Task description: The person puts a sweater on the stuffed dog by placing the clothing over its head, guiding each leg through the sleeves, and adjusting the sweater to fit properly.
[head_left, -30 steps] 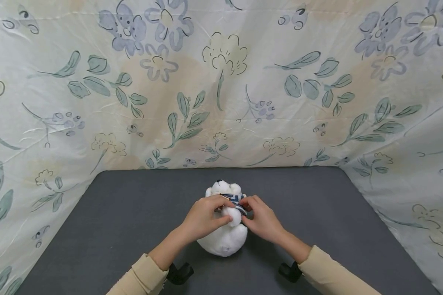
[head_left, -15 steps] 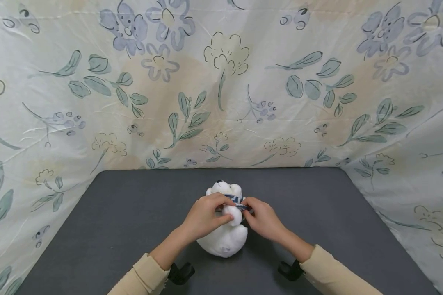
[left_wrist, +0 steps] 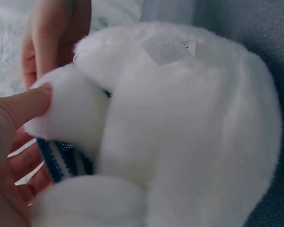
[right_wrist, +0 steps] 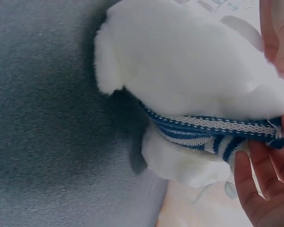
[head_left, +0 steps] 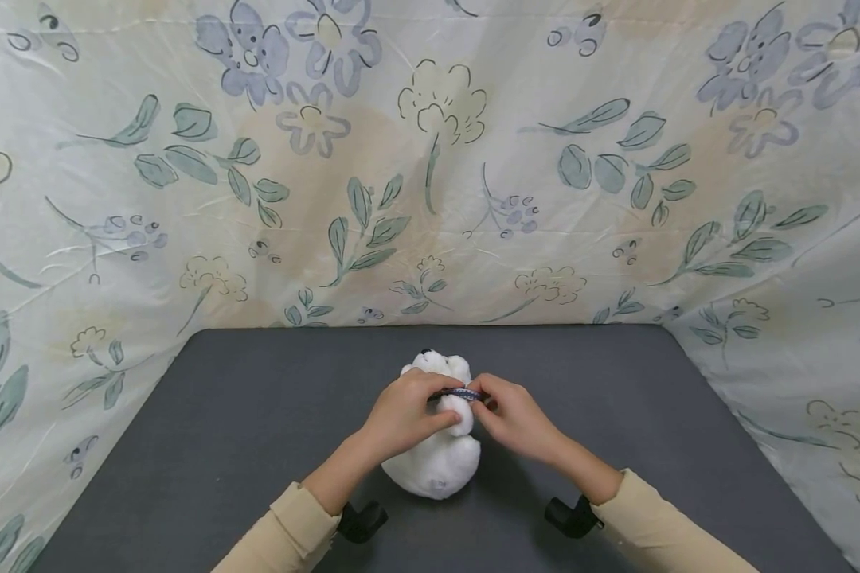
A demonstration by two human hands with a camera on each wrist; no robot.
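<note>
Gripping plush bear [head_left: 433,469] in left hand [head_left: 400,410], pinching striped knit scarf [right_wrist: 208,124], now pulled straighter, in right hand [head_left: 519,418], likely leaving less slack.

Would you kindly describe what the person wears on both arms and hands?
The long, plain beige sleeves end before the wrists. A blocky black device shows by each sleeve's end. The left hand and right hand are gloveless.
</note>
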